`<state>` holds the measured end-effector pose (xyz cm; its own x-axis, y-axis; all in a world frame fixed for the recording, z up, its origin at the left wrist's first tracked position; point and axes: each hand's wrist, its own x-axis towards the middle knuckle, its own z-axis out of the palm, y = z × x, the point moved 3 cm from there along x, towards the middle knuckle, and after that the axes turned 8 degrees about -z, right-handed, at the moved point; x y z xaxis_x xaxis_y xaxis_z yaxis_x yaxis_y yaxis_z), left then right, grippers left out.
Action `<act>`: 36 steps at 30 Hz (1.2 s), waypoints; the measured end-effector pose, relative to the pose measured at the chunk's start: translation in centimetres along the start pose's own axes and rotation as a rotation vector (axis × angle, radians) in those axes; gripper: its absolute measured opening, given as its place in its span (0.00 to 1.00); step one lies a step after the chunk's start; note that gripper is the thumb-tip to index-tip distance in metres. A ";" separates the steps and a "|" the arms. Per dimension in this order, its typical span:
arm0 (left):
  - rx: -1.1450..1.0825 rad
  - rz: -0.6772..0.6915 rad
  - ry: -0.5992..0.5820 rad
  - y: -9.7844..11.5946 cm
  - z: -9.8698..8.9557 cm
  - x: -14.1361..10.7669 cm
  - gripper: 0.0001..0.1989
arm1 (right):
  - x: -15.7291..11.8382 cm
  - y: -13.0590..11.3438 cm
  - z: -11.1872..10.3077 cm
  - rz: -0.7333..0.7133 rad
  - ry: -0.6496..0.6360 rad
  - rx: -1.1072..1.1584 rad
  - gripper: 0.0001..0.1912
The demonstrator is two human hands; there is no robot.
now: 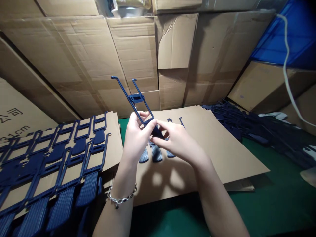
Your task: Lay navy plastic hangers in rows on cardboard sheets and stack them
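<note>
Both hands hold one dark blue plastic frame part (136, 98) above a cardboard sheet. It is tilted, with two long hooked arms pointing up and away and a crossbar between them. My left hand (137, 135) grips its lower left side, thumb on the near bar. My right hand (176, 140) pinches the solid lower end, partly hiding it. Beneath the hands lie several similar parts with ribbed footplates (156, 154), their upper portions mostly covered by my fingers.
Rows of matching blue parts (98, 148) lie on cardboard at the left. A heap of dark blue pieces (229, 118) is at the back right. The cardboard sheet (209, 148) rests on a green table (271, 204). Stacked boxes (133, 49) stand behind; a white cable (286, 65) hangs at right.
</note>
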<state>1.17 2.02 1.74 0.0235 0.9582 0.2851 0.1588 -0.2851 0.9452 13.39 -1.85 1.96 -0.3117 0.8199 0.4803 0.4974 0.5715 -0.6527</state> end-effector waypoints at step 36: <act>1.187 0.176 -1.109 -1.1 11.2 -12.2 0.19 | -5.3 15.9 -6.7 1.058 -0.217 -0.598 0.14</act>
<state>11.78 -9.12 -4.55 0.6958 0.6140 -0.3727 0.6922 -0.7117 0.1199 28.45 2.66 -7.05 0.3701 0.8902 -0.2656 0.8605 -0.4362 -0.2633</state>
